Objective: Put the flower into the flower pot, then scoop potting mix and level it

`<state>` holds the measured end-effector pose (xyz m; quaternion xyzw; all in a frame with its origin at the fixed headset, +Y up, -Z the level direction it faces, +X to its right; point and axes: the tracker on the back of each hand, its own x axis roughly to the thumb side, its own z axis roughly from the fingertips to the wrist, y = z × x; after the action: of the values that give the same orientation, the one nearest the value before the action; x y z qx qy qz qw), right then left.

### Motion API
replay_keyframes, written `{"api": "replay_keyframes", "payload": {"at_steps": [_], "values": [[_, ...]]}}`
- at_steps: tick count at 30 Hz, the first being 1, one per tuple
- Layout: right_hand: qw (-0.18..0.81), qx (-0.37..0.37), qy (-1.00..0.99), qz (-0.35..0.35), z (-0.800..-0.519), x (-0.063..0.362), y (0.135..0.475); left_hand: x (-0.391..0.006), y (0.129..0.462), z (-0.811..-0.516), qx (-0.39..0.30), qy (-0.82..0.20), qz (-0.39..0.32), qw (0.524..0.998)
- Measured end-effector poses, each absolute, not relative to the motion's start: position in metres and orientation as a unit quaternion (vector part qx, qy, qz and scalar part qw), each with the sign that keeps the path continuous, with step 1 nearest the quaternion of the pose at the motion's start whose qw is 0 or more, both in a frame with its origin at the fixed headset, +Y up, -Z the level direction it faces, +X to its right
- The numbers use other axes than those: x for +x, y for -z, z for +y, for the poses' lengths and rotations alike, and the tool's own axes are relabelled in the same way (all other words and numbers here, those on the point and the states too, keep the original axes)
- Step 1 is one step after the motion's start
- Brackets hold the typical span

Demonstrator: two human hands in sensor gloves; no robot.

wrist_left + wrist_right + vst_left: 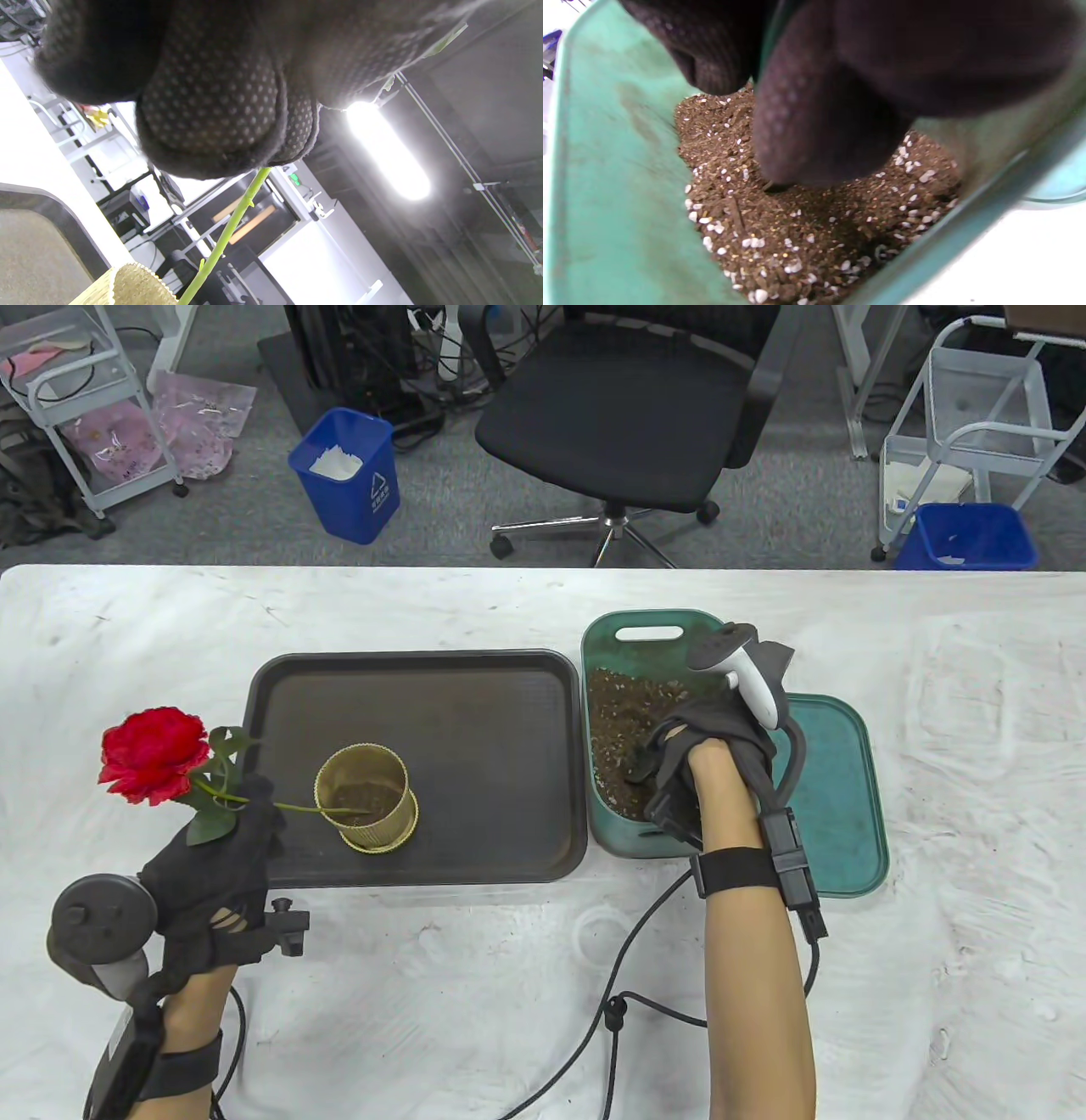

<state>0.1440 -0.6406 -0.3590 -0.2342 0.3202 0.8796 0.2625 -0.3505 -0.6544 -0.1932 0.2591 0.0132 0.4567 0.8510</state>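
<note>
— So, nearest us, what is the left hand (222,872) doing?
— Its gloved fingers pinch the green stem of the red artificial flower (154,753); the bloom sits left of the hand, and the stem's end reaches into the ribbed gold flower pot (366,799).
— And the pot?
— Upright on the dark brown plastic tray (441,704).
— The right hand (691,763)?
— Down in the green plastic tub (632,632), fingers curled into the speckled brown potting mix (780,228); whether they grip a scoop I cannot tell.
— Beyond that?
— A flat green lid (836,797) lies just beside the tub.
</note>
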Motion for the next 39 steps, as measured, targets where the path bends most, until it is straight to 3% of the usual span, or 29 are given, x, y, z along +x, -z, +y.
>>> {"api": "replay_keyframes", "payload": {"at_steps": [12,22,31,39], "values": [[0.380,-0.233,-0.839,0.313,-0.661,0.145,0.369,-0.350,0.193,-0.654,0.260,-0.455,0.014,0.851],[0.493,-0.246,-0.786,0.280,-0.659,0.161,0.356,-0.350,0.193,-0.654,0.260,-0.456,0.014,0.851],[0.541,-0.254,-0.771,0.219,-0.639,0.168,0.335,-0.350,0.193,-0.654,0.259,-0.459,0.016,0.850],[0.540,-0.230,-0.791,0.174,-0.606,0.170,0.317,-0.351,0.193,-0.653,0.258,-0.462,0.016,0.848]]}}
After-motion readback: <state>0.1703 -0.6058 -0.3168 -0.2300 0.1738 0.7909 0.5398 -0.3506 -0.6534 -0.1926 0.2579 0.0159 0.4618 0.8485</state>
